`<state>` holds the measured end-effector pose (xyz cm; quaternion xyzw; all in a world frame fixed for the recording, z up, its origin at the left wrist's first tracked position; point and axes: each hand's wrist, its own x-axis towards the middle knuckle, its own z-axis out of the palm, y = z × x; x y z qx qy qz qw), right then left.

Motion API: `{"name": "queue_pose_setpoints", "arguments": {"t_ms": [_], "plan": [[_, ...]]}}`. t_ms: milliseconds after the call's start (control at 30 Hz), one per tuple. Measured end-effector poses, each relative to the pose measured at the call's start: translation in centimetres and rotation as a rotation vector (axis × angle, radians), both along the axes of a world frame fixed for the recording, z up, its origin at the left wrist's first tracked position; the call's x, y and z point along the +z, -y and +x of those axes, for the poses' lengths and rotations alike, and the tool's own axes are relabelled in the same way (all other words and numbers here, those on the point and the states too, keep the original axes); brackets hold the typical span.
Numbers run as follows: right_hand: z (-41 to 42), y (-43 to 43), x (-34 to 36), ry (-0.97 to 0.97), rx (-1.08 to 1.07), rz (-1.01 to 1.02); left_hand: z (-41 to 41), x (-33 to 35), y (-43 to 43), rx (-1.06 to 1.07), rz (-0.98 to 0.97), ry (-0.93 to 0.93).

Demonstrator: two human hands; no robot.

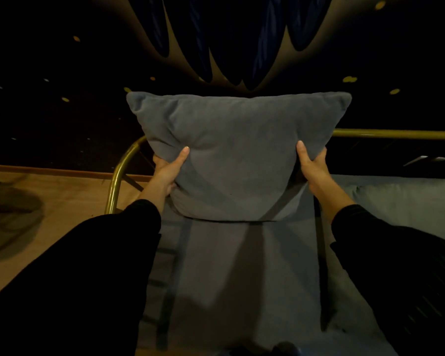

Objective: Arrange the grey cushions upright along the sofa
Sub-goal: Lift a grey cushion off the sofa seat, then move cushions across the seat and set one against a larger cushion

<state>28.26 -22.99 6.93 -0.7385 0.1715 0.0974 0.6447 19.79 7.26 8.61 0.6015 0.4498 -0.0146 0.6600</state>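
Both hands are gripping one grey cushion [238, 155] and holding it upright at the end of the sofa seat [242, 278]. The left hand [170, 168] is clamping the cushion's left edge, thumb pressing into the front face and fingers wrapping out of sight behind it. The right hand [312, 165] is doing the same on the opposite edge, thumb forward and fingers curling round the back. Between the two hands the cushion is standing with its lower edge resting on the seat and its top corners rising above the brass rail [396, 134], which is running behind the right hand and curving down just outside the left hand. Beyond the right forearm, a second grey cushion [401, 201] is lying flat on the seat.
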Motion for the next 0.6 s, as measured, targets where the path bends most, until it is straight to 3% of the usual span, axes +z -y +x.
{"name": "queue_pose_setpoints", "arguments": {"t_ms": [200, 267, 400, 533, 600], "plan": [[-1.2, 0.1, 0.8, -0.028, 0.030, -0.047, -0.2, 0.2, 4.8, 0.132, 0.394, -0.137], [-3.0, 0.5, 0.9, -0.053, 0.024, -0.048, -1.5, -0.3, 8.4, 0.089, 0.481, -0.186], [-6.8, 4.3, -0.9, -0.177, 0.122, -0.188, -5.0, -3.8, 17.1, -0.270, 0.401, -0.277], [-10.0, 13.2, -1.0, -0.198, 0.158, -0.490, -6.6, -7.6, 26.2, -0.728, 0.278, -0.364], [-10.9, 19.0, -0.7, -0.176, 0.145, -0.690, -6.6, -9.6, 30.2, -0.841, 0.192, -0.382]]}}
